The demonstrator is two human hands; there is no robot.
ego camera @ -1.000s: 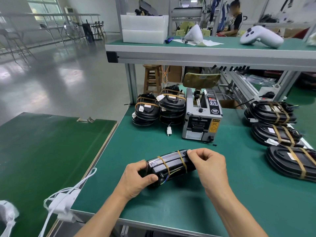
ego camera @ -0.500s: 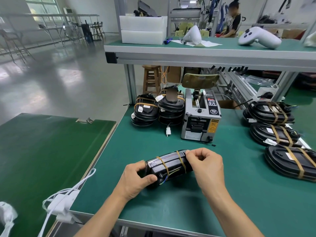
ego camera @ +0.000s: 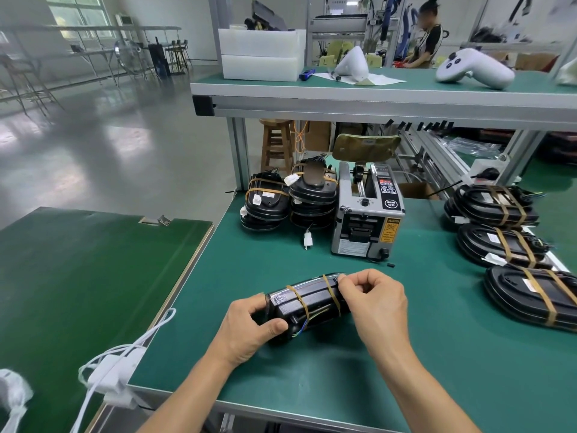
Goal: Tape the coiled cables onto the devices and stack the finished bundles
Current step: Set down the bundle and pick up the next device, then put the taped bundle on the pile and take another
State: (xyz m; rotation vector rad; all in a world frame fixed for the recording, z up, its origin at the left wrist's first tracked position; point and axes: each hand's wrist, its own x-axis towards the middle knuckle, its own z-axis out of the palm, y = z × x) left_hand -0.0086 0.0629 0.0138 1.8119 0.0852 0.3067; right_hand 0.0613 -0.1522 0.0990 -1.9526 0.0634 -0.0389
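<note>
Device (ego camera: 307, 307) was held lengthwise between both hands: left hand (ego camera: 249, 326) gripped its near-left end, right hand (ego camera: 373, 300) pinched its far-right end.

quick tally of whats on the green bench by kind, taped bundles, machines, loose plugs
Bundle in the hands: 1
Flat bundles at right: 3
Bundle stacks by the dispenser: 2 stacks; the count within each is unclear
Tape dispenser: 1
Loose white plug: 1
Total: 8 items

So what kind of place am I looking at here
Probably an electronics assembly workshop: green-matted workbench, a grey automatic tape dispenser, and stacks of black devices with taped cables at the back.
</note>
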